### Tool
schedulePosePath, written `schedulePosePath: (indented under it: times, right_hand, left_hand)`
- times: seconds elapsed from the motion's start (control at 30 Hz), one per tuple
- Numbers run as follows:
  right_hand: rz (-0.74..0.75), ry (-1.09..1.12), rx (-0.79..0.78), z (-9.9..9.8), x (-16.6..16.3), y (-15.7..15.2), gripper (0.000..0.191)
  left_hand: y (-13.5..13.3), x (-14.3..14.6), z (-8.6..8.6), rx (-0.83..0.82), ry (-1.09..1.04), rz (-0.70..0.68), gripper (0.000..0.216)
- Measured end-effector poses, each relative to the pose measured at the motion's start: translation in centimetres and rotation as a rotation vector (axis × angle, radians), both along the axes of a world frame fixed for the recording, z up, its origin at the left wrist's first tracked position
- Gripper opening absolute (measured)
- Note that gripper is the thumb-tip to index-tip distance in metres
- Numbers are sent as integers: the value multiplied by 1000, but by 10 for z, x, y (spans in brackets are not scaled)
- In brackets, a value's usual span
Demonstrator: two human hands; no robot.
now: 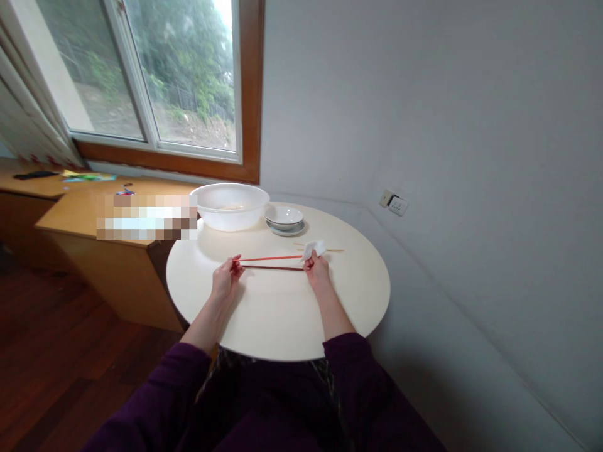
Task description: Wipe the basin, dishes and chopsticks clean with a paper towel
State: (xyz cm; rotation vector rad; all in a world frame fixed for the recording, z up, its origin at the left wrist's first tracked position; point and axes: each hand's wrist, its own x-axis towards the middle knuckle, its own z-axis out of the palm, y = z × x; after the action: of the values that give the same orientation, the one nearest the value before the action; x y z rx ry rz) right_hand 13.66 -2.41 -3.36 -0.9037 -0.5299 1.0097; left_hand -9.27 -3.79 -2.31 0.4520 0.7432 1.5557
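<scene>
A thin red chopstick [271,258] stretches between my two hands over the white table. The fingers of my left hand [227,277] are closed on its left end. My right hand [317,269] is closed on a small white cloth or tissue [315,248], which covers the chopstick's right end. Just below runs a dark brown chopstick [273,268], roughly parallel to the red one. Its ends reach both hands; whether it is held or lies on the table I cannot tell. Beyond my right hand lie thin pale chopsticks [334,250], partly hidden by the cloth.
A translucent white basin [230,216] stands at the back of the round table [264,326]. Beside it, a white bowl [284,216] rests on a plate [286,230]. A wooden desk [66,216] with scattered items adjoins on the left; a wall with a socket [398,205] is right.
</scene>
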Motion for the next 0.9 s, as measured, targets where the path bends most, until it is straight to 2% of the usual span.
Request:
schedulePosePath:
  times: [0.27, 0.67, 0.77, 0.9]
  right_hand:
    - [26, 11, 9, 2, -1, -1, 37]
    - [86, -76, 12, -3, -10, 0, 30]
    - [48, -79, 12, -5, -8, 3, 28]
    - [-103, -69, 2, -8, 5, 7, 18]
  left_hand:
    - [-2, 4, 0, 37, 67, -4, 6]
    - [-1, 6, -4, 56, 101, -112, 5]
    - [-1, 5, -5, 59, 101, -123, 4]
    - [0, 4, -6, 57, 91, -115, 4]
